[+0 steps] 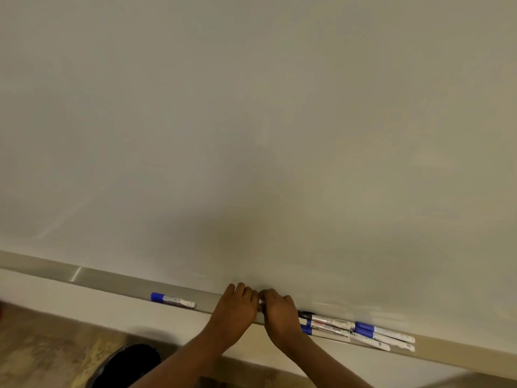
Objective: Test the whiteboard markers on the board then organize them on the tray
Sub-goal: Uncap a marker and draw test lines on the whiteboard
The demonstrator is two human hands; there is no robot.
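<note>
Pale wall [84,292], mottled brown floor [42,354], a black rounded object [126,365] on it

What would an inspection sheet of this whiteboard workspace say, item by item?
Surface: whiteboard blank, no marks seen; metal tray runs along its lower edge.
Job's things: lone blue-capped marker lies on the tray, left of the hands; marker pile, blue caps and one black cap, lies on the tray right of them.
Clutter: nothing seen.
Hands: left hand and right hand meet over the tray, fingers curled on a held marker, mostly hidden.
Cables: nothing seen.
Surroundings: wall strip below the tray; patterned floor; dark round object, unclear.
</note>
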